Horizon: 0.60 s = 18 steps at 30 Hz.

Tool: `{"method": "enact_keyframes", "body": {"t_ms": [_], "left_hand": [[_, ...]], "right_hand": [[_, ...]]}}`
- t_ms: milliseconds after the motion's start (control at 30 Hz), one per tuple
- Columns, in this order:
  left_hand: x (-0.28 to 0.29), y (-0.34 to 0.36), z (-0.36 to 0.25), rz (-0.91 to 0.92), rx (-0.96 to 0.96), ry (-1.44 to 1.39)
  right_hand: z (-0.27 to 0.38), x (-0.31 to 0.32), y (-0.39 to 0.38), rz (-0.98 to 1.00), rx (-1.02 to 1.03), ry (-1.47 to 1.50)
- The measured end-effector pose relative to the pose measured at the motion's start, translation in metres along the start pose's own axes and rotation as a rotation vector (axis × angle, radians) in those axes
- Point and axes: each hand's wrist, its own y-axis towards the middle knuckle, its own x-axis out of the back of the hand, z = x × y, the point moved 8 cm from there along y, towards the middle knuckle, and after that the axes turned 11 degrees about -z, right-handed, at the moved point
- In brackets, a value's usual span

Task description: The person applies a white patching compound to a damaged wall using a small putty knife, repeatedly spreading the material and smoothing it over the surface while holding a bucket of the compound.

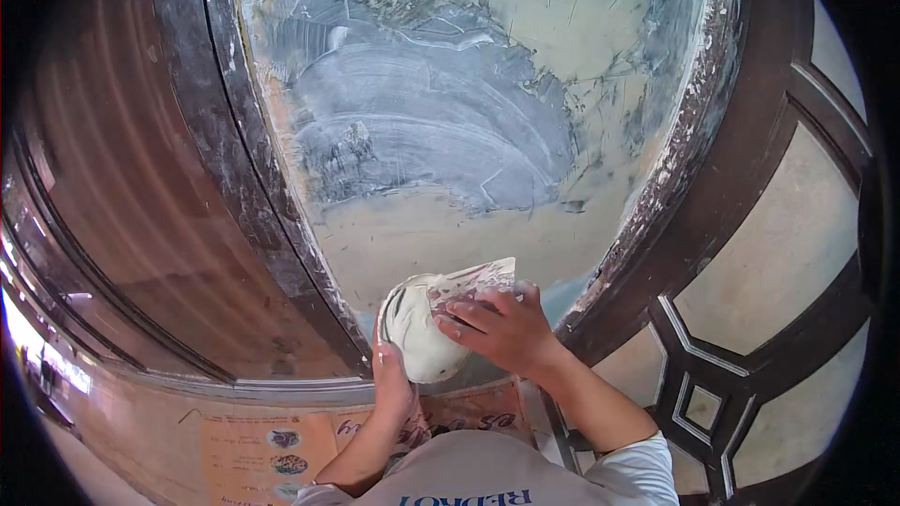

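A round container of creamy white putty (417, 337) is held up at the lower middle, my left hand (394, 373) wrapped round its left side. My right hand (492, 328) grips a flat, putty-smeared scraper (487, 272) over the container's upper right part, with fingertips spread across the blade. Beyond both hands stands a panel (422, 122) coated in patchy pale beige and grey-blue filler, with streaks and rough scraped edges.
Dark, paint-flecked frames (244, 150) border the panel. A brown glossy surface (112, 159) lies left, a dark lattice with cream panels (741, 262) right. Orange printed sheets (262, 450) lie below, near my body.
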Motion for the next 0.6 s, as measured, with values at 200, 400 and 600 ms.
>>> {"method": "enact_keyframes", "body": {"t_ms": [200, 400, 600], "left_hand": [[0.003, -0.001, 0.02, -0.016, 0.161, -0.082], [-0.015, -0.009, 0.025, 0.021, 0.349, -0.197], [-0.033, -0.014, 0.034, 0.102, 0.442, -0.319]], "right_hand": [[-0.001, 0.005, -0.004, -0.061, 0.026, 0.026], [-0.004, 0.013, -0.006, -0.031, 0.028, 0.147], [-0.017, 0.013, -0.026, -0.003, -0.075, 0.291]]}}
